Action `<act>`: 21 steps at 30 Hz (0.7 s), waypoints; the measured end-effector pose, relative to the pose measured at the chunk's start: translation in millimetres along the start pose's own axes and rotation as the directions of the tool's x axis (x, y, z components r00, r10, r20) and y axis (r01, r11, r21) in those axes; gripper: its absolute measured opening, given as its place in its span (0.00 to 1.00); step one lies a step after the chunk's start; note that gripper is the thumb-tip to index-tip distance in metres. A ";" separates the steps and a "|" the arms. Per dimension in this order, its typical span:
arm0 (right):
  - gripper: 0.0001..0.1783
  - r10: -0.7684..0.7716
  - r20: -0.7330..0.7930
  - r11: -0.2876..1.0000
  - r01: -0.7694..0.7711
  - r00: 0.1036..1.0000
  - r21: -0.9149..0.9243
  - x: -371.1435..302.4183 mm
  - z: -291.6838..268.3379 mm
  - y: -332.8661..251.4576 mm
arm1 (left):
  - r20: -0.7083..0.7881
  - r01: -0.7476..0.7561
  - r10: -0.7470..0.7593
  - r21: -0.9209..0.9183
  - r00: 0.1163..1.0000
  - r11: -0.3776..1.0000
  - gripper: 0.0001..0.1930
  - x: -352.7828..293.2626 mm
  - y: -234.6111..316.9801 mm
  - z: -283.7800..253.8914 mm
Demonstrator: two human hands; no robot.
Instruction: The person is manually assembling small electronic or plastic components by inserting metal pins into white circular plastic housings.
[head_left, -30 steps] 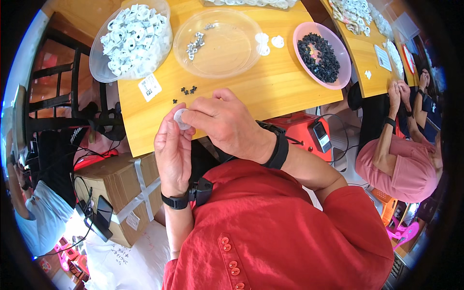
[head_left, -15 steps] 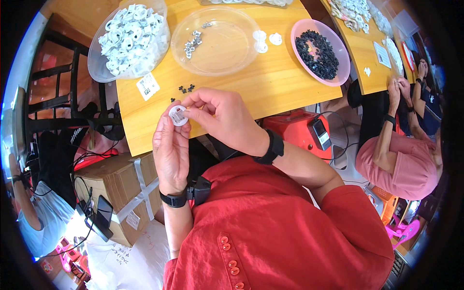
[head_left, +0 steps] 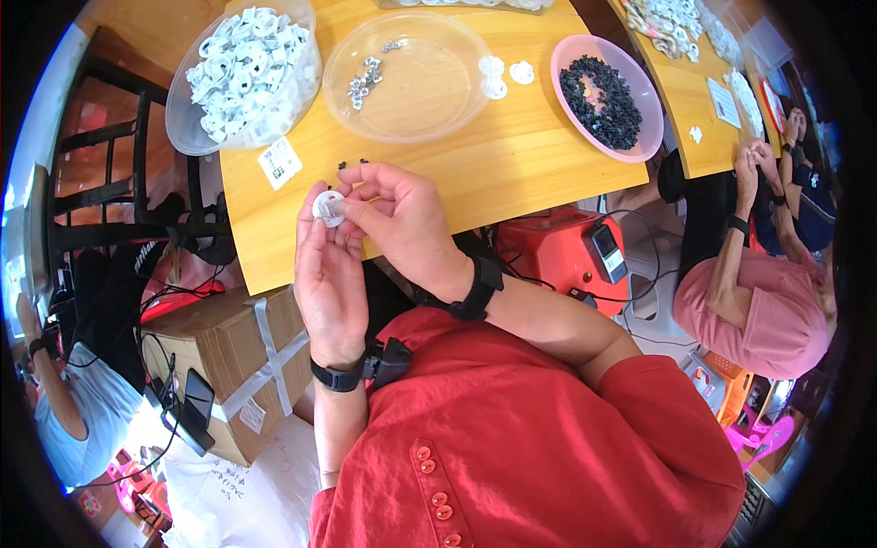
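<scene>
Above the near edge of the table, my left hand (head_left: 331, 292) grips a small white round plastic part (head_left: 326, 208) by its rim, between thumb and fingers. From the right, my right hand (head_left: 406, 224) reaches across with its thumb pressed on the part's face. Its fingers curl behind the thumb, and any smaller piece beneath them is hidden. Just beyond my hands lie tiny black pieces (head_left: 343, 165), partly covered by my fingers. A shallow clear plastic tray (head_left: 429, 128) with several small metallic pieces (head_left: 365, 80) lies farther off.
A clear tub (head_left: 187, 137) of white plastic parts stands left, beside a printed label (head_left: 280, 163). Right of the tray are white discs (head_left: 522, 72) and a pink bowl (head_left: 650, 137) of black pieces. Under the table are a red case (head_left: 557, 260) and a cardboard box (head_left: 206, 356). Co-workers sit on both sides.
Both hands have shifted slightly, with the white part now a little farther left and away from me. My right thumb has moved onto its face, and my right hand now covers more black pieces.
</scene>
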State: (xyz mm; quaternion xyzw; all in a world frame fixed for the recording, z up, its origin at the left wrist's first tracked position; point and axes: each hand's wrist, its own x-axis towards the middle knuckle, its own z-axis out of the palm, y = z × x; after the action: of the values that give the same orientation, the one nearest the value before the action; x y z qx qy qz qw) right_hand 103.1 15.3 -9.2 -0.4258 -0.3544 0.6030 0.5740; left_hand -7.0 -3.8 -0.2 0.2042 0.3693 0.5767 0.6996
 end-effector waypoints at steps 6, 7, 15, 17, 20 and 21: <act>0.16 -0.022 0.005 1.000 0.023 1.000 -0.013 -5.0 12.7 -3.4 | -0.046 -0.029 0.028 -0.039 0.999 0.999 0.21 -1.0 2.0 10.9; 0.17 -0.039 0.008 0.999 0.039 0.999 -0.033 -5.4 13.3 -3.1 | -0.047 -0.030 0.026 -0.065 0.999 0.997 0.20 -1.1 2.3 11.3; 0.17 -0.114 0.007 0.983 0.114 0.993 -0.145 -9.1 16.2 0.5 | -0.039 -0.034 0.029 -0.127 0.999 0.991 0.18 2.0 -3.1 -13.0; 0.17 -0.140 0.003 0.977 0.139 0.990 -0.165 -10.0 17.2 2.3 | -0.047 -0.031 0.025 -0.124 0.999 0.992 0.19 1.8 -2.7 -14.4; 0.17 -0.177 0.001 0.975 0.175 0.984 -0.137 -10.3 18.1 1.7 | -0.073 -0.025 0.021 -0.052 0.997 0.998 0.23 0.1 -1.6 -7.8; 0.17 -0.177 -0.001 0.976 0.175 0.984 -0.127 -10.2 18.5 1.3 | -0.053 -0.022 0.019 -0.049 0.998 0.999 0.24 -0.7 -0.3 -5.6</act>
State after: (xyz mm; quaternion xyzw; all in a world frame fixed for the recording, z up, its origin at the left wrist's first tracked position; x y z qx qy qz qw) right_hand 85.3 6.2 -2.1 -0.4318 -0.4246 0.5235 0.5993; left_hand -11.1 -5.3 -3.9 0.1752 0.3709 0.5980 0.6885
